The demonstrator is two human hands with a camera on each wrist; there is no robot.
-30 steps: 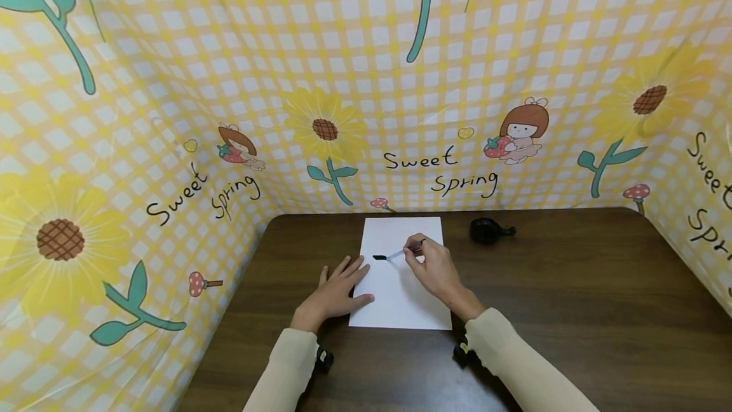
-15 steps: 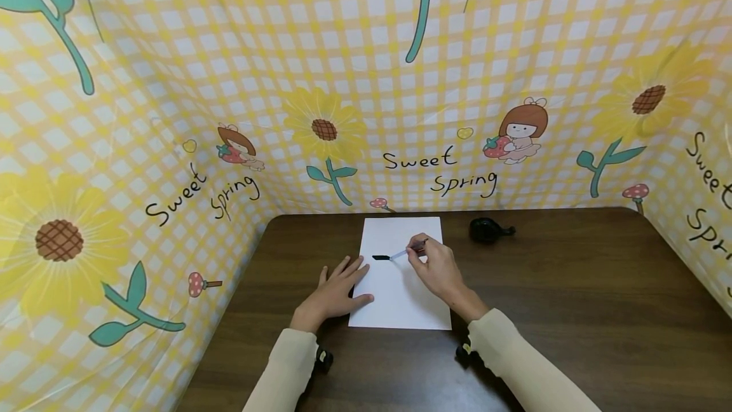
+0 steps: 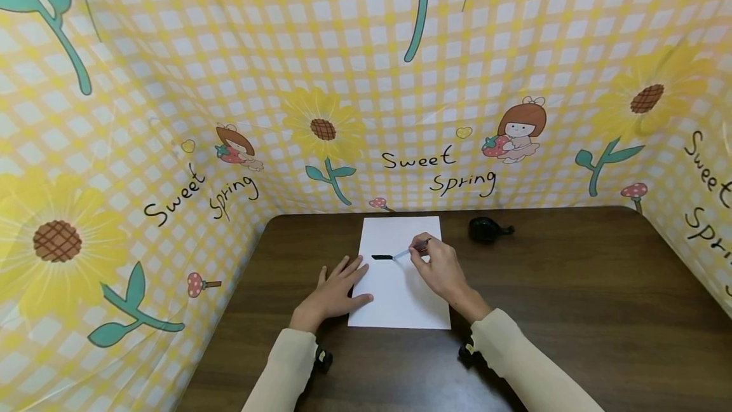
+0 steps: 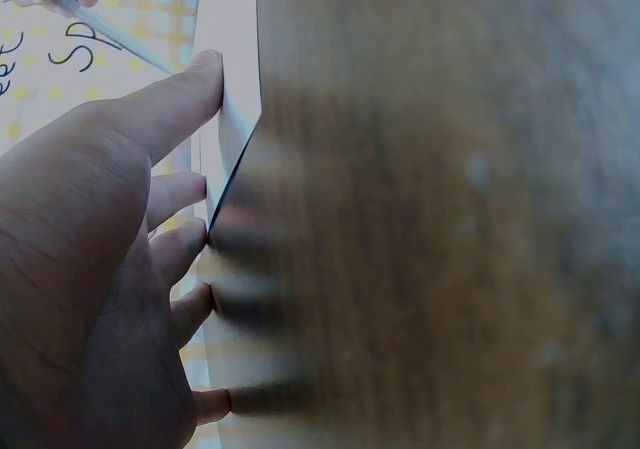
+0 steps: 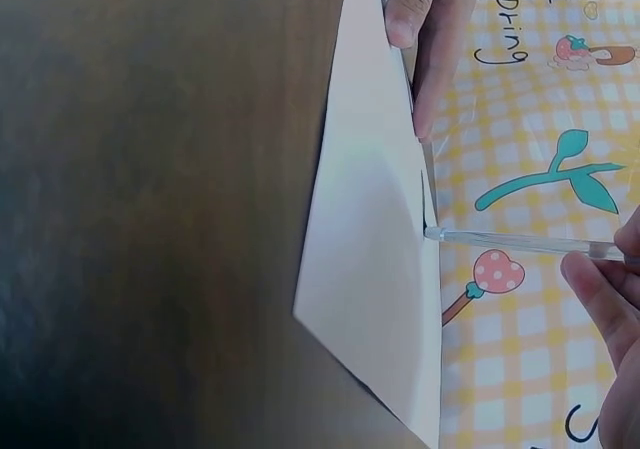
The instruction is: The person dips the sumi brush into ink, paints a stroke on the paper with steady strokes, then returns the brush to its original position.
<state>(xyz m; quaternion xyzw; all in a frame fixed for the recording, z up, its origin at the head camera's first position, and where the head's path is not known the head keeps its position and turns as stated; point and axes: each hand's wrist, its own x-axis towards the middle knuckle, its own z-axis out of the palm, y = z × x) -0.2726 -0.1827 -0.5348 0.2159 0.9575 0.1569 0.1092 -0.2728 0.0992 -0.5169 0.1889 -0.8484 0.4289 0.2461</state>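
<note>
A white sheet of paper (image 3: pixel 400 297) lies on the table with a thick black stroke (image 3: pixel 381 257) in its upper left. My left hand (image 3: pixel 334 291) rests on the sheet's left edge, fingers spread and thumb on the paper. Between thumb and fingers, my right hand (image 3: pixel 440 266) pinches a slim clear-barrelled pen (image 3: pixel 403 253). The tip meets the stroke's right end. In the right wrist view the pen (image 5: pixel 530 242) reaches across to the far part of the sheet (image 5: pixel 370 269). The left wrist view shows the left fingertips (image 4: pixel 195 304) pressing near the paper's edge.
Beyond the sheet to the right, a small black rounded object (image 3: pixel 485 230) with a narrow neck lies on the dark wooden table (image 3: pixel 572 285). A yellow checked cloth (image 3: pixel 354 68) hangs behind the table and along both sides.
The black stroke has grown longer toward the right. My right hand and the pen have shifted slightly right with it, while the left hand stays in place.
</note>
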